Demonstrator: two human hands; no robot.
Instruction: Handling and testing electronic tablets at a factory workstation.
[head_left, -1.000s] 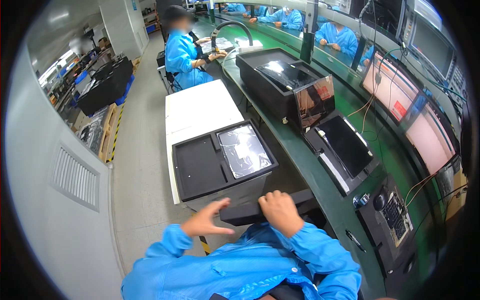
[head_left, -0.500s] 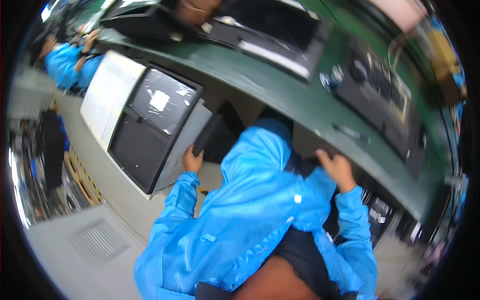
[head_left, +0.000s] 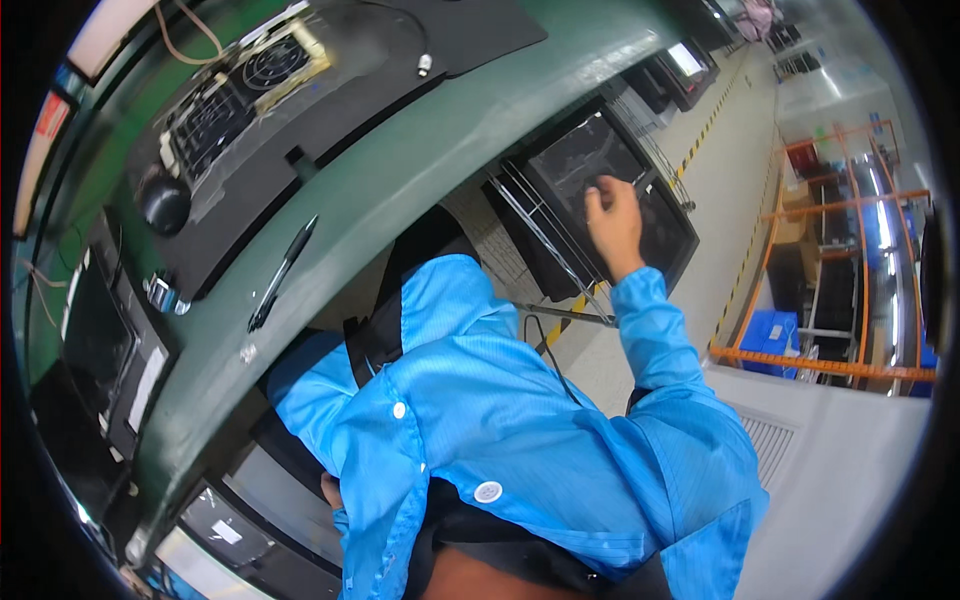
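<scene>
My right hand (head_left: 616, 228) hovers over the black panels (head_left: 655, 205) that lie on a wire-framed cart (head_left: 545, 235) at the right of the table. Its fingers are loosely bent and apart, and nothing shows between them. Whether the fingertips touch the dark, film-covered surface is hard to tell. Only a sliver of my left hand (head_left: 330, 490) shows beside my blue sleeve at the lower left. Its fingers are hidden. Near that hand stands a dark-framed panel (head_left: 225, 520) with a white label, partly cut off by my body.
On the green table (head_left: 370, 190) lie a pen (head_left: 283, 275), a black mouse (head_left: 163, 203), a keyboard-like part (head_left: 210, 125) on a dark mat and a laptop-like unit (head_left: 100, 330). Orange racking (head_left: 850, 205) with a blue bin (head_left: 770, 332) stands at the far right.
My view and body have turned to the right. My right hand has moved out from the table edge to the black panels. My left hand has become mostly hidden.
</scene>
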